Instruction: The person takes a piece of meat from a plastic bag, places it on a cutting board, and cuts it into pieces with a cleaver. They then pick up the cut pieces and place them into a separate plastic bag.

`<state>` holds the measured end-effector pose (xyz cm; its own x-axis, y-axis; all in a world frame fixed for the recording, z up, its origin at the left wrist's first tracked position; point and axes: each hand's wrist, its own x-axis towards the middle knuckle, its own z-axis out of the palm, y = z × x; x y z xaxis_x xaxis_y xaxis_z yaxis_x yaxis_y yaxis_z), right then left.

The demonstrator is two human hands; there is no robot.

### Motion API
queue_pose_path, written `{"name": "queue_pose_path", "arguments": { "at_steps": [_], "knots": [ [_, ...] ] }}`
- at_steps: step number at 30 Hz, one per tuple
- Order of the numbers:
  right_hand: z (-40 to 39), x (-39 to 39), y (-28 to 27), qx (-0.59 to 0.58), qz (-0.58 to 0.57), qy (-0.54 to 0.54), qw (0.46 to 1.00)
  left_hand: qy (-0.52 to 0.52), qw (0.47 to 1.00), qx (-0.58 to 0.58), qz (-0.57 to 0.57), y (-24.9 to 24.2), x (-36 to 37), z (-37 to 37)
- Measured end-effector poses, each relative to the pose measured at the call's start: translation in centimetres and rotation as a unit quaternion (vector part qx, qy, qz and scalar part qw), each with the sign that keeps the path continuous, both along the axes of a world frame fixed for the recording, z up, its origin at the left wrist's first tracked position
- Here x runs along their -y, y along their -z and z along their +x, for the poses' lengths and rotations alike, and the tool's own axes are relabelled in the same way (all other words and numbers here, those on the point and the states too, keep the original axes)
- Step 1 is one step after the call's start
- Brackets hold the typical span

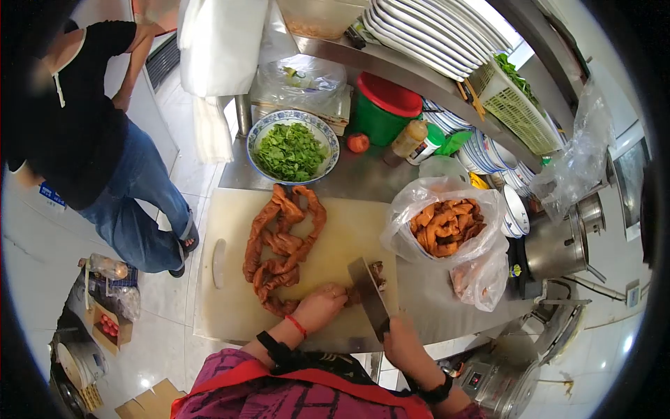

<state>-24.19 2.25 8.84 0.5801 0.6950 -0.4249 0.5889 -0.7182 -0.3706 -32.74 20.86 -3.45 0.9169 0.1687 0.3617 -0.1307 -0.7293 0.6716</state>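
Observation:
My right hand [405, 343] is closed around the handle of a cleaver [368, 297], whose broad blade stands on the cutting board [227, 307]. Just left of the blade, my left hand [324, 307] has its fingers curled on a brown piece of braised intestine [354, 296], which is partly hidden by the fingers and blade. Dark cut pieces [378, 274] lie on the blade's far side. A long, looped reddish-brown braised intestine [285, 241] lies on the board, one end reaching close to my left wrist.
Beyond the board stands a bowl of chopped greens [292, 150]. To the right, a plastic-lined container [405, 241] holds brown cut pieces, beside a tied plastic bag [481, 279]. A green bucket [373, 115] and bottle [408, 140] stand behind. Another person [91, 133] stands at left.

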Motion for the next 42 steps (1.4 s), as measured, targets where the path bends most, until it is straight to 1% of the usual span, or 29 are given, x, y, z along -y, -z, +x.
{"name": "queue_pose_path", "arguments": {
  "at_steps": [1, 2, 3, 4, 5, 7, 8, 10, 12, 13, 14, 15, 16, 18, 21, 24, 26, 28, 30, 31, 33, 34, 36, 37, 38, 39, 40, 41, 42],
  "knots": [
    [-0.1, 0.5, 0.1, 0.005, -0.049, -0.013, 0.999, 0.0, 1.0, 0.002, -0.004, -0.3, 0.0, -0.1],
    [0.1, 0.4, 0.4, 0.003, -0.051, -0.016, 0.999, 0.002, 1.0, 0.002, -0.008, -0.5, 0.1, -0.2],
    [0.4, 0.0, 1.2, -0.02, -0.024, -0.001, 1.0, 0.001, 1.0, 0.0, -0.009, -0.4, 0.2, -0.2],
    [0.5, -0.3, 2.0, -0.042, 0.004, 0.017, 0.999, 0.002, 0.999, -0.04, -0.021, -0.4, 0.3, -0.3],
    [0.7, -1.7, 2.5, -0.024, 0.01, 0.033, 0.999, 0.005, 0.996, -0.081, -0.032, -0.4, 0.6, -0.5],
    [1.7, -4.6, 3.0, -0.002, 0.021, 0.053, 0.998, 0.03, 0.996, -0.076, -0.022, 0.0, 0.5, -0.3],
    [2.1, -5.6, 3.2, 0.007, 0.05, 0.063, 0.997, 0.051, 0.996, -0.071, -0.012, 0.2, 0.5, -0.2],
    [2.5, -6.0, 3.8, 0.022, 0.087, 0.071, 0.993, 0.041, 0.996, -0.075, 0.002, 0.5, 0.5, -0.1],
    [2.5, -5.1, 4.3, 0.159, 0.258, 0.031, 0.952, 0.017, 0.997, -0.076, 0.009, -0.1, 0.4, 0.1],
    [2.4, -4.5, 3.8, 0.158, 0.26, 0.027, 0.952, -0.017, 0.999, -0.041, 0.016, -1.2, 0.5, -0.1],
    [1.9, -3.4, 2.8, 0.124, 0.225, 0.01, 0.966, -0.045, 0.999, -0.01, 0.022, -1.7, 0.6, -0.6],
    [1.1, -2.7, 1.7, 0.09, 0.19, -0.006, 0.978, -0.042, 0.999, -0.014, 0.021, -1.3, 0.6, -0.8],
    [0.4, -2.6, 0.5, 0.089, 0.188, -0.006, 0.978, -0.03, 0.999, -0.017, 0.029, -0.7, 0.6, -0.7],
    [-0.7, -2.7, -1.4, 0.024, 0.012, 0.003, 1.0, -0.024, 0.999, -0.019, 0.033, -0.1, 0.8, -0.5],
    [-0.8, -2.2, -0.7, -0.004, -0.007, -0.016, 1.0, -0.016, 0.999, -0.024, 0.023, 0.0, 0.4, -0.4],
    [-0.6, -2.1, -0.4, 0.003, -0.013, -0.043, 0.999, -0.017, 0.999, -0.044, 0.005, -0.3, 0.6, -0.4],
    [-0.4, -3.4, 0.5, 0.01, -0.004, -0.048, 0.999, 0.006, 0.995, -0.098, 0.005, -0.6, 0.4, -0.1],
    [0.0, -5.0, 2.1, 0.018, 0.003, -0.048, 0.999, 0.005, 0.997, -0.077, 0.016, -0.7, 0.2, -0.1],
    [0.9, -6.3, 4.1, 0.015, 0.063, 0.01, 0.998, 0.008, 0.998, -0.055, 0.026, -0.9, 0.7, -0.1],
    [1.0, -5.9, 4.7, 0.016, 0.066, 0.019, 0.998, 0.016, 0.998, -0.06, 0.021, -0.9, 0.8, 0.0],
    [1.7, -5.4, 5.0, 0.06, 0.177, 0.067, 0.98, 0.023, 0.998, -0.057, 0.019, -0.5, 0.9, 0.8],
    [2.2, -4.8, 4.8, 0.064, 0.177, 0.061, 0.98, 0.026, 0.998, -0.045, 0.034, 0.0, 1.6, 1.5],
    [2.2, -3.0, 4.9, 0.111, 0.222, 0.074, 0.966, 0.033, 0.997, -0.041, 0.049, 0.2, 2.8, 2.0],
    [1.9, -2.6, 3.7, 0.109, 0.221, 0.079, 0.966, 0.009, 0.996, -0.082, 0.039, -0.5, 3.0, 2.2],
    [1.5, -2.0, 1.9, 0.113, 0.203, 0.042, 0.972, -0.017, 0.992, -0.12, 0.031, -1.3, 3.0, 2.4],
    [1.2, -1.8, 0.2, 0.117, 0.185, 0.004, 0.976, -0.016, 0.992, -0.12, 0.031, -1.8, 2.5, 2.0],
    [0.6, -1.7, -0.9, 0.117, 0.184, 0.004, 0.976, -0.016, 0.995, -0.092, 0.021, -2.2, 1.8, 1.0],
    [0.0, -1.6, -1.7, 0.104, 0.146, 0.004, 0.984, -0.015, 0.998, -0.066, 0.01, -2.2, 1.3, 0.2],
    [-0.4, -1.5, -1.9, 0.09, 0.108, 0.005, 0.99, -0.013, 0.997, -0.07, 0.01, -2.0, 1.0, -0.3]
  ]
}}
